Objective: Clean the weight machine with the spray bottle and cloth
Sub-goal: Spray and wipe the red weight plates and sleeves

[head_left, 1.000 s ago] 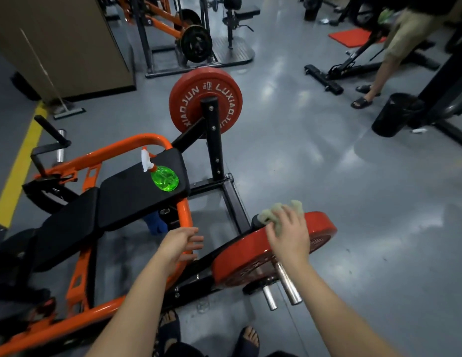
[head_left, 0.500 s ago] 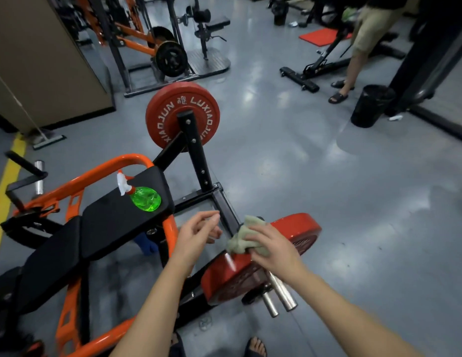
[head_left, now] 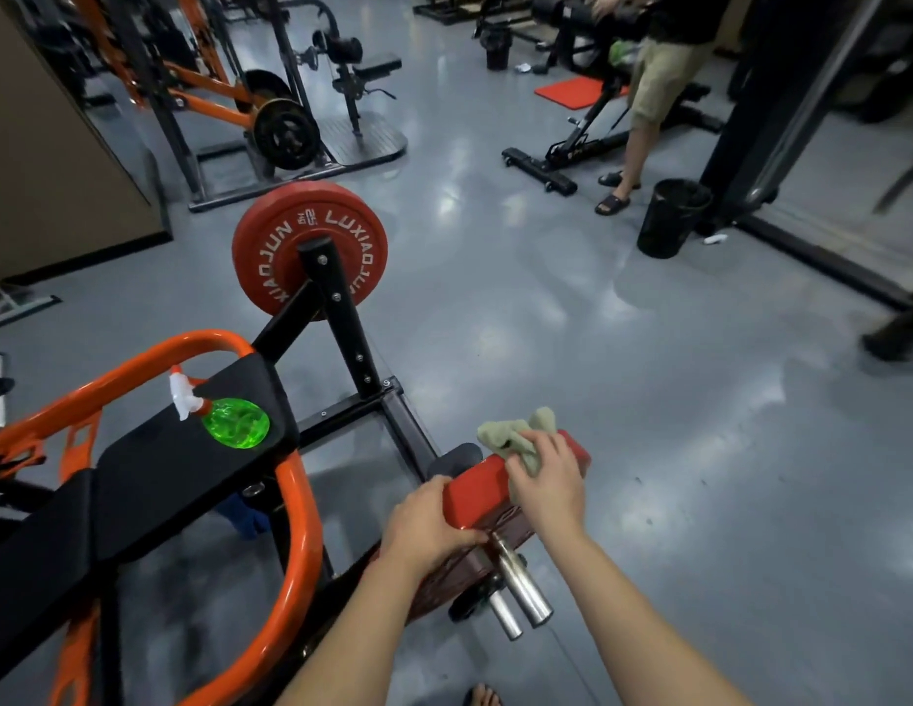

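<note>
Red near plate (head_left: 475, 494) is being clasped by the left grip (head_left: 429, 522), one cloth (head_left: 510, 433) being clutched atop it by the right grip (head_left: 546, 481); a second, far plate (head_left: 342, 221) is lettered LUXIAOJUN; one spray bottle (head_left: 235, 425) is lying on the pad (head_left: 189, 466).

Red weight plate (head_left: 477, 494), greyish-green cloth (head_left: 515, 433) perhaps, green spray bottle (head_left: 235, 425), orange frame (head_left: 296, 527)

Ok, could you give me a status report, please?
Left hand grips near plate rim. Right hand holds cloth on rim. Spray bottle on pad, untouched.
</note>
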A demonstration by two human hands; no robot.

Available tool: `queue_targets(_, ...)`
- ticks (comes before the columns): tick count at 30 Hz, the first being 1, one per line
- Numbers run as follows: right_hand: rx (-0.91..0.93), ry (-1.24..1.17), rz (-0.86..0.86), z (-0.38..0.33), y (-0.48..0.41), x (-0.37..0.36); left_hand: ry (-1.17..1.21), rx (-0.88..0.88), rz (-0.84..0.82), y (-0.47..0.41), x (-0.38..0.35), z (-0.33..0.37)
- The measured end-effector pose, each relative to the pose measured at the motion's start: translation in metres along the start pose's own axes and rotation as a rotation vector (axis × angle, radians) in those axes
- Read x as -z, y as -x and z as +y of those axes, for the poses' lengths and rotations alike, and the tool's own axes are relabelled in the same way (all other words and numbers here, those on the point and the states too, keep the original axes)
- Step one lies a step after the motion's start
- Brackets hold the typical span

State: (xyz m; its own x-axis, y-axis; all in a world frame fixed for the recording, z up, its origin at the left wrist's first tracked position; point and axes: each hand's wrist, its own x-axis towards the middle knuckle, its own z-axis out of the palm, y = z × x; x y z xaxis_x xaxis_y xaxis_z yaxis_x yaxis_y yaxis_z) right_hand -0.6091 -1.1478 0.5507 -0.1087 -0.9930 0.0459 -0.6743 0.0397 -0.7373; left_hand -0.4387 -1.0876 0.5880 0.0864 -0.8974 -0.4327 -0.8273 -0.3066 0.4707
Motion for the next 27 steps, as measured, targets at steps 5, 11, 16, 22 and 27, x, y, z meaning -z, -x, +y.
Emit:
queue_targets(5,0.178,0.174,0.08,-0.005,0.023,-0.006,0.065,-0.052,0.04,0.005,-0.005,-0.025)
queue_targets(11,0.381,0.372,0.043,-0.028,0.039,-0.013,0.305,-0.007,-0.003,0.014,-0.019,-0.072)
queue_targets(16,0.559,0.286,-0.072,-0.04,0.07,-0.03,0.441,0.053,-0.026,0.031,-0.03,-0.104)
queue_targets(22,0.791,0.282,-0.302,-0.043,0.101,-0.049,0.349,0.082,-0.07,0.042,-0.032,-0.127)
queue_targets(27,0.81,0.117,-0.305,-0.03,0.062,-0.027,0.313,0.146,-0.245,0.038,-0.023,-0.141)
